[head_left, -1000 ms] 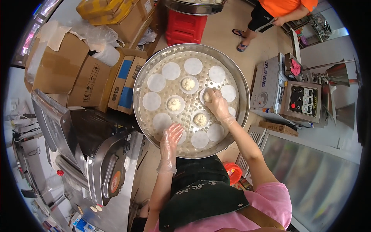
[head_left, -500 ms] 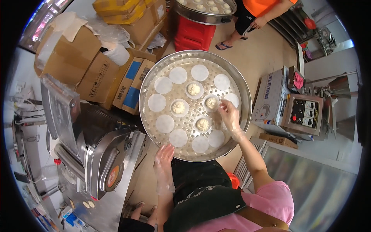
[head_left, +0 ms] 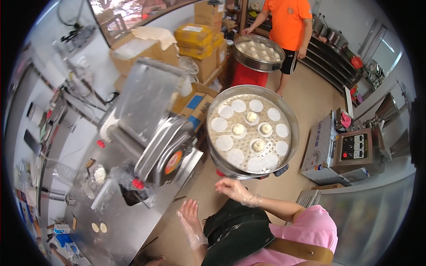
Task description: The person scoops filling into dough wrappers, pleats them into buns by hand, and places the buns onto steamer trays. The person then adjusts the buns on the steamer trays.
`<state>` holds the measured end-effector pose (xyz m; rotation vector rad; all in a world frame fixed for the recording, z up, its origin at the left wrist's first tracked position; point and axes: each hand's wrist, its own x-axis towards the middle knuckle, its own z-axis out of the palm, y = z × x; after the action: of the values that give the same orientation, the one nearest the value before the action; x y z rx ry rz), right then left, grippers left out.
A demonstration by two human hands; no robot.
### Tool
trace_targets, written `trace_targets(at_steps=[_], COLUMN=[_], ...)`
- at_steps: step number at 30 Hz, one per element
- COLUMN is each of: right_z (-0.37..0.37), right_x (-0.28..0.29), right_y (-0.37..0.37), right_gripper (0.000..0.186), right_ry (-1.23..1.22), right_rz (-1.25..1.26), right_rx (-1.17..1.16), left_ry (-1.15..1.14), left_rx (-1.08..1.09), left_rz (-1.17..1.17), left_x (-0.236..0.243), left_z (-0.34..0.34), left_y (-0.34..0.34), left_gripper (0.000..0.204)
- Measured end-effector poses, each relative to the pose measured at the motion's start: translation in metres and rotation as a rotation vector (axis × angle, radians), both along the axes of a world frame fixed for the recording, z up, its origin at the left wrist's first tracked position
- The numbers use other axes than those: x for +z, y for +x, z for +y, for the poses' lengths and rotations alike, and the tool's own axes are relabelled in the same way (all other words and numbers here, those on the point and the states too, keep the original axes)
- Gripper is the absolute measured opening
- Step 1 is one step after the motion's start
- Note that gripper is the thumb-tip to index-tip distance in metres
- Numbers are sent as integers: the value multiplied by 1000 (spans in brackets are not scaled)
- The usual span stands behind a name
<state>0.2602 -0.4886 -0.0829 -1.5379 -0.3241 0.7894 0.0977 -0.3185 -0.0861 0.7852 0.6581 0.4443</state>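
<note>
With L hand: fingers stretched out, nothing gripped, raised b/w steel table and dark apron. With R hand: fingers loosely bent, also w/o any obj., just beside near side of round steamer tray. In middle part of tray: 4 pleated buns; around them, ring of white paper discs. On table, to the L: 2 flat dough pcs., side by side. Behind tray: 2nd tray w/ more buns, next to person in orange shirt.
</note>
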Motion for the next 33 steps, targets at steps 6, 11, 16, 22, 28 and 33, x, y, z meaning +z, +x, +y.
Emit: trace_targets(at_steps=[6, 11, 16, 22, 28, 33], right_z=[104, 149, 137, -37, -20, 248], right_x=[9, 31, 58, 140, 47, -40], right_y=[-134, -197, -153, 3, 14, -104], right_gripper=[24, 26, 22, 38, 22, 27], right_ry=[55, 68, 79, -277, -746, -358], right_rz=[69, 58, -279, -1032, -250, 185], right_rx=[309, 492, 5, -1206, -260, 682], left_ry=[27, -51, -109, -95, -200, -270], left_rx=[251, 435, 380, 174, 151, 277], left_rz=[31, 63, 65, 112, 185, 196], left_x=[-11, -27, -29, -30, -51, -44], left_z=[65, 106, 139, 192, 251, 282], left_y=[-165, -254, -260, -250, -252, -254], left_gripper=[76, 74, 71, 73, 68, 59])
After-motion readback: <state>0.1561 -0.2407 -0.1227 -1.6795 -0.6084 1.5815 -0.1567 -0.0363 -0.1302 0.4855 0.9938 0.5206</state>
